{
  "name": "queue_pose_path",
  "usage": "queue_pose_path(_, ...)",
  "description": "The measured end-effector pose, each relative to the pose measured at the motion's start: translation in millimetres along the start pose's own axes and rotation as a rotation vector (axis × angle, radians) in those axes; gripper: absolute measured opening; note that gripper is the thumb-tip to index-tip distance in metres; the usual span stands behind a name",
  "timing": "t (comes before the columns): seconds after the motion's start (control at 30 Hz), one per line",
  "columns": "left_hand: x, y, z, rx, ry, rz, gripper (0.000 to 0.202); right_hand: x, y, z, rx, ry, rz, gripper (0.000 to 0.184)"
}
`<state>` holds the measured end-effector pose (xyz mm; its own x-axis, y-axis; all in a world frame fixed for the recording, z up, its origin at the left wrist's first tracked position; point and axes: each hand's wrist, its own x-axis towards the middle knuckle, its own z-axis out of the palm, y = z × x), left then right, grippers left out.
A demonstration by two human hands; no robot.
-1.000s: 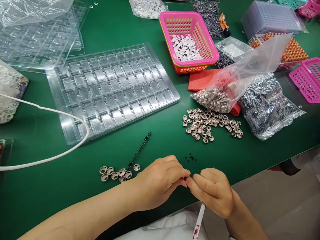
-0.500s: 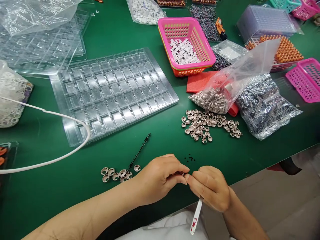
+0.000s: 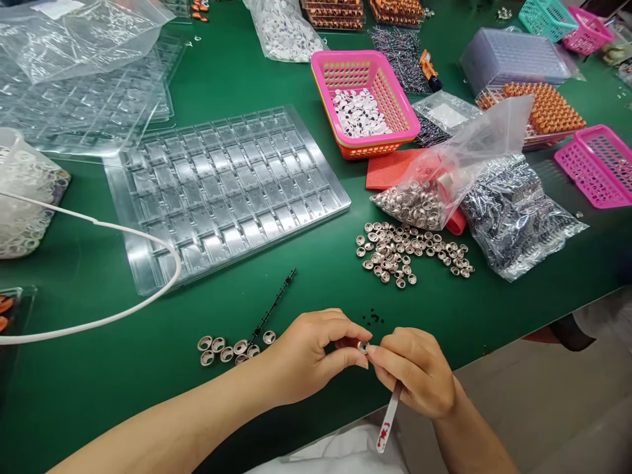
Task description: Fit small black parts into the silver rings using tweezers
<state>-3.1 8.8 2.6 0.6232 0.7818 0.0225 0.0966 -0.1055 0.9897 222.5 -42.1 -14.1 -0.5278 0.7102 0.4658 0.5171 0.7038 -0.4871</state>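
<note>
Between thumb and forefinger, my left hand (image 3: 316,352) pinches a small silvery round cup with a hole (image 3: 363,346). Right beside it is my right hand (image 3: 415,372), its fingertips meeting the cup's edge. A slim white flat-handled tool with red marks (image 3: 388,421) sticks out below my right fingers; its working end is hidden in the grip. Several tiny black discs (image 3: 374,317) lie on the green table just beyond my hands. Left of my left wrist are several similar round cups (image 3: 218,344) and a thin black strip with short side pegs (image 3: 273,306).
A pile of silvery cups (image 3: 395,250) lies in front of a clear bag of them (image 3: 417,204). A pink basket (image 3: 417,125) holds white oval pieces. On the left stand a clear compartment tray (image 3: 232,191) and a white cable (image 3: 123,313). A silvery bag (image 3: 518,217) is at right.
The cup between my fingers shows more plainly now, its holed face turned to view. My hands stay nearly in place, and the view has tilted slightly upward.
</note>
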Motion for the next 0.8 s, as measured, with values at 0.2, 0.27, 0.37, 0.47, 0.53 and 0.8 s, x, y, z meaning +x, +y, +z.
queue_pose_path(0.2,-2,-1,1.7,0.1,0.026,0.114,0.014,0,1,1,0.004,-0.017,0.0,0.029)
queue_pose_path(0.27,-2,-2,1.9,0.119,0.041,0.14,0.015,3,-2,0,0.041,0.038,0.041,0.032)
queue_pose_path(0.37,-1,-2,1.9,0.128,0.053,0.133,0.015,6,-7,-6,0.137,0.166,0.187,0.03)
queue_pose_path(0.47,0,-1,1.2,0.134,0.039,0.093,0.014,6,-9,-9,0.268,0.351,0.358,0.024)
queue_pose_path(0.53,0,0,0.6,0.13,0.041,0.085,0.014,7,-7,-8,0.323,0.477,0.426,0.04)
queue_pose_path(0.8,-1,-4,1.0,0.105,0.064,0.025,0.013,9,-8,1,0.632,0.634,0.548,0.043)
